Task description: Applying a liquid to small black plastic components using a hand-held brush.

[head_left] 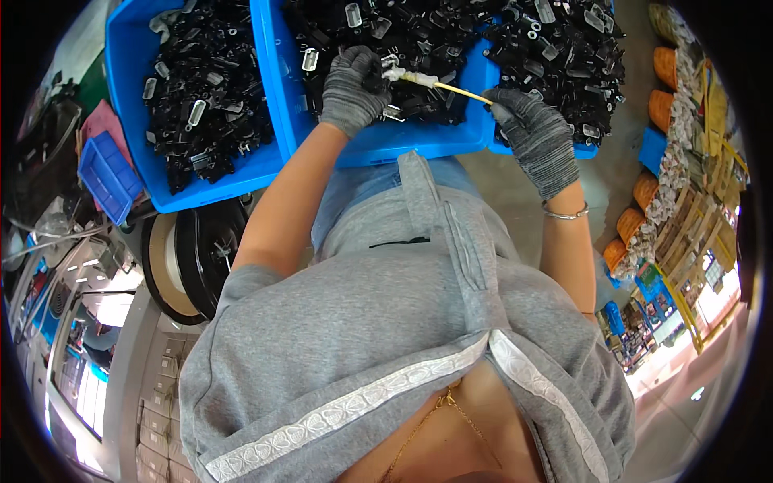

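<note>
My left hand [354, 92], in a grey knit glove, is closed over the middle blue bin [386, 150]. Its fingers curl round a small piece that they mostly hide; its kind cannot be made out. My right hand [538, 143], gloved the same way, grips the end of a thin yellowish stick [463, 92]. White, cloth-like wrapping [417, 79] covers the stick's far end, which points left and reaches my left fingertips. Below both hands, small black plastic parts [435, 52] fill the bin, with some clear or silvery rectangular pieces among them.
Another blue bin [119, 88] of similar parts stands at the left, and a third heap of black parts [555, 60] lies at the right. A large black reel [205, 258] is at lower left, near a small blue tray [113, 173]. Orange containers [659, 109] line the far right.
</note>
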Action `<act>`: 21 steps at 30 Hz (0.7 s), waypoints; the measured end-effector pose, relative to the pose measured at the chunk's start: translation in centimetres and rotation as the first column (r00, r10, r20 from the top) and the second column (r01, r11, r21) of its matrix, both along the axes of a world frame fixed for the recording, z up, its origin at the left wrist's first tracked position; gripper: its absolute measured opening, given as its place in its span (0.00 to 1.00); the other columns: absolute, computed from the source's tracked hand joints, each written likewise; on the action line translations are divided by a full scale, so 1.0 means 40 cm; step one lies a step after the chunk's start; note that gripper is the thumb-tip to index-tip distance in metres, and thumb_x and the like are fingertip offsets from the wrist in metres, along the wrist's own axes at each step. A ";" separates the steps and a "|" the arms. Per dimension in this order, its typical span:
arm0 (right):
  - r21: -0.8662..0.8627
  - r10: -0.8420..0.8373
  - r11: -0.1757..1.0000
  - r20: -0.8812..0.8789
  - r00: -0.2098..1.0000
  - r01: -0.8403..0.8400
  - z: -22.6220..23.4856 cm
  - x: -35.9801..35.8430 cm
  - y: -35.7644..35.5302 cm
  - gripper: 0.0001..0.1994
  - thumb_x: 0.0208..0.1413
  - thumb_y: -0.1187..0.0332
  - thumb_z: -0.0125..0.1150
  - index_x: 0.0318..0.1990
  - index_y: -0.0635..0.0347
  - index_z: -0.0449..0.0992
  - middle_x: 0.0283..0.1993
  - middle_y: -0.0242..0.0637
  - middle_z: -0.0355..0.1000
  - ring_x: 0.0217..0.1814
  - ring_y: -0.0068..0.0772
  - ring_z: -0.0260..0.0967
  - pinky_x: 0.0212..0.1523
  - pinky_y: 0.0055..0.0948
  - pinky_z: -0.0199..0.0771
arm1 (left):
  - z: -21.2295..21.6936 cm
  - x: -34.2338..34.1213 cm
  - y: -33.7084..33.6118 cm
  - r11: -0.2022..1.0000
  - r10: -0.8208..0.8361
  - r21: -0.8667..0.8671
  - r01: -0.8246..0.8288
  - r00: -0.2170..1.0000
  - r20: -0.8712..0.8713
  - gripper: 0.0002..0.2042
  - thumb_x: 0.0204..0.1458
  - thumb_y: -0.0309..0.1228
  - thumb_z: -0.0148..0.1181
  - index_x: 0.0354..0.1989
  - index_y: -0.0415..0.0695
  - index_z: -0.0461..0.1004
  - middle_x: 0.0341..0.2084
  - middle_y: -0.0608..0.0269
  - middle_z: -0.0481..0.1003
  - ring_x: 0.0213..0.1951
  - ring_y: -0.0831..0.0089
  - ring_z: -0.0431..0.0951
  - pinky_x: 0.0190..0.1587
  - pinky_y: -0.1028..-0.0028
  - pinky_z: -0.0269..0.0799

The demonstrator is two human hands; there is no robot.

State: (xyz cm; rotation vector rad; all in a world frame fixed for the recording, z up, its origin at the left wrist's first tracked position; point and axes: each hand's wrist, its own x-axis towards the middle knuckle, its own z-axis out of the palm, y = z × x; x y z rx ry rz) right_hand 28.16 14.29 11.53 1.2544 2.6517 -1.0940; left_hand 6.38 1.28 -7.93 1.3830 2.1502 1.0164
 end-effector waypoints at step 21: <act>0.468 0.612 0.703 -0.017 0.790 -0.535 0.207 -0.312 -0.066 0.09 0.57 0.68 0.58 0.44 0.54 0.80 0.33 0.35 0.77 0.32 0.37 0.74 0.36 0.32 0.74 | 0.326 -0.222 -0.205 0.983 0.038 0.180 -0.033 0.999 -0.024 0.17 0.31 0.22 0.64 0.35 0.45 0.71 0.36 0.60 0.74 0.34 0.61 0.75 0.40 0.66 0.73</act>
